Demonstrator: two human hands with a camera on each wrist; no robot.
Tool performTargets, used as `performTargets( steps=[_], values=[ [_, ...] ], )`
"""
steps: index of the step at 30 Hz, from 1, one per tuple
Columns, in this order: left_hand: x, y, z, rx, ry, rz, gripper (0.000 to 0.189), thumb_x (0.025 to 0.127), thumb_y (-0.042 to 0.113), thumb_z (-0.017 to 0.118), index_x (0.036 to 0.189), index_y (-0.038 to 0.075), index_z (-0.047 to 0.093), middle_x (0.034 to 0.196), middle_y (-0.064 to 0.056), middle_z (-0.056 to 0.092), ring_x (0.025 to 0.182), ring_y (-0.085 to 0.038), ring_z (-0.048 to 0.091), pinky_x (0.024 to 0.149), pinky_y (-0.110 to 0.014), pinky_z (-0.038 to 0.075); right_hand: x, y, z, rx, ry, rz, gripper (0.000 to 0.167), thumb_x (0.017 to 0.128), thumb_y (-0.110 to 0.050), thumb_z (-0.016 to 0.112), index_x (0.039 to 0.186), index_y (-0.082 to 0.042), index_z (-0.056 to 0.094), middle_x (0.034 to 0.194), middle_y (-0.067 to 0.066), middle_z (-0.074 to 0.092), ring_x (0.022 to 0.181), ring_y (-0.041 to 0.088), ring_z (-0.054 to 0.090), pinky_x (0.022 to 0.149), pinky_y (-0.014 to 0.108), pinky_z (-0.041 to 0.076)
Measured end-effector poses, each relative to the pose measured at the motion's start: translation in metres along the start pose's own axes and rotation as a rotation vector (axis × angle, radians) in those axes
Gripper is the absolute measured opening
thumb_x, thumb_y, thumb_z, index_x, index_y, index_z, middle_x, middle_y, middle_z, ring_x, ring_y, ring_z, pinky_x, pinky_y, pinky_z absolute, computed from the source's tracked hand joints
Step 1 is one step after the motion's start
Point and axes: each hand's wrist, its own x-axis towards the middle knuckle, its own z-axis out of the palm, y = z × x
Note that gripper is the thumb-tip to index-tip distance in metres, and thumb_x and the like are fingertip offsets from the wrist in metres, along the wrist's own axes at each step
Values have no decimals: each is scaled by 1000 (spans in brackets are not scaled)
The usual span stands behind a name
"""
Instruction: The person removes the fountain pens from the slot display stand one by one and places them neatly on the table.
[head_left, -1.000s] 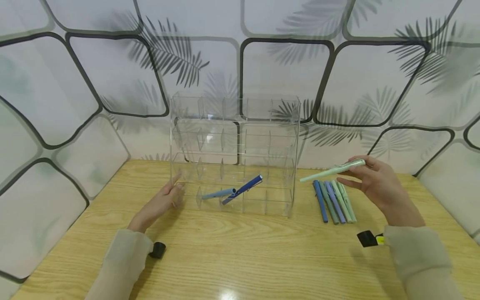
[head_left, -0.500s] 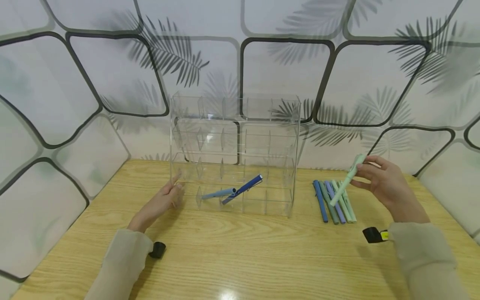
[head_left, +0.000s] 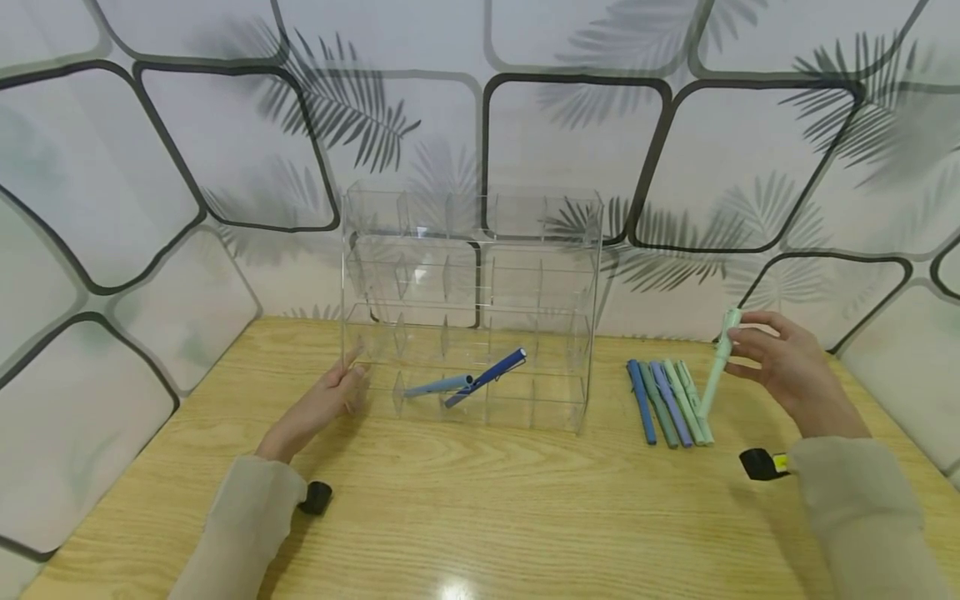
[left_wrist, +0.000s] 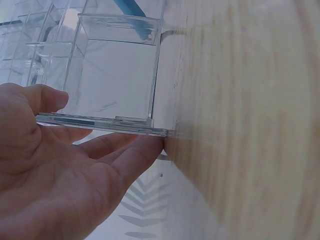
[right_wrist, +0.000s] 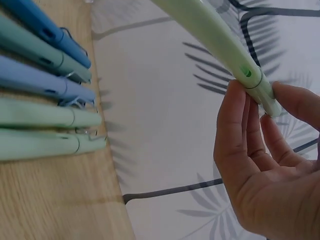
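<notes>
My right hand (head_left: pixel 787 367) pinches a pale green pen (head_left: pixel 720 360) between thumb and fingertips near its capped end. The pen slopes steeply, its lower end overlapping the near right end of a row of pens on the table. In the right wrist view the fingers (right_wrist: pixel 235 120) hold the cap (right_wrist: pixel 263 92). My left hand (head_left: pixel 318 408) grips the left side panel of a clear acrylic rack (head_left: pixel 591 333), thumb (left_wrist: pixel 52 98) on the inner face and fingers outside. A light blue pen (head_left: pixel 435 387) and a dark blue pen (head_left: pixel 491 375) lean in its bottom tier.
The row holds a blue pen (head_left: pixel 642 408), a grey-green pen (head_left: pixel 660 410), a lavender pen (head_left: pixel 672 408) and two pale green pens, right of the rack. A patterned wall covering (head_left: pixel 570 150) rises behind the wooden table (head_left: pixel 480 500).
My right hand has moved right, and the pale green pen has swung from nearly level to steep, its lower end now down by the row. My left hand has stayed on the rack.
</notes>
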Motion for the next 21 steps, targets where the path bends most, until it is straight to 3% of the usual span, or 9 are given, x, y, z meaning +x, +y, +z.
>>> performTargets(
  steps=[8, 9, 11, 14, 15, 18, 21],
  values=[
    [0, 0, 0, 3, 2, 4, 64, 114, 34, 28, 164, 13, -6, 164, -30, 10, 147, -51, 13, 111, -66, 23, 3, 4, -10, -144, 46, 35, 17, 101, -5, 62, 111, -19, 64, 93, -4, 71, 82, 13, 67, 69, 32, 57],
    [1, -1, 0, 6, 6, 6, 64, 114, 34, 28, 164, 13, -6, 161, -31, 20, 146, -50, 21, 110, -64, 28, 4, 4, -12, -173, 51, 43, 17, 101, -7, 64, 112, -20, 63, 93, -5, 70, 82, 13, 66, 69, 31, 57],
    [1, -1, 0, 13, 17, 6, 64, 114, 33, 29, 164, 13, -5, 144, -33, 41, 134, -47, 38, 104, -55, 38, 5, 6, -14, -227, 60, 60, 17, 100, -11, 66, 114, -20, 61, 94, -7, 69, 84, 12, 65, 70, 31, 57],
    [1, -1, -1, 27, 30, 13, 63, 114, 32, 30, 164, 13, -4, 124, -29, 47, 115, -38, 43, 88, -41, 41, 7, 9, -18, -282, 66, 79, 20, 100, -15, 68, 117, -20, 58, 95, -9, 68, 84, 11, 64, 71, 30, 57],
    [2, -1, -1, 29, 33, 14, 63, 114, 31, 30, 164, 13, -3, 124, -29, 46, 108, -35, 42, 84, -39, 40, 8, 10, -20, -299, 67, 85, 21, 100, -16, 68, 118, -20, 57, 95, -9, 67, 85, 10, 63, 71, 30, 57],
    [1, 0, -1, 38, 26, 3, 63, 114, 32, 28, 164, 12, -4, 156, -32, 28, 130, -42, 39, 95, -47, 41, 8, 12, -21, -328, 69, 98, 19, 101, -15, 66, 116, -21, 58, 94, -10, 67, 83, 10, 62, 70, 29, 57],
    [1, 0, -1, 43, 24, -1, 63, 114, 33, 28, 164, 11, -4, 156, -33, 27, 126, -44, 44, 97, -52, 39, 8, 13, -21, -368, 65, 112, 17, 102, -15, 64, 115, -23, 58, 94, -12, 66, 83, 9, 62, 71, 28, 56]
  ],
)
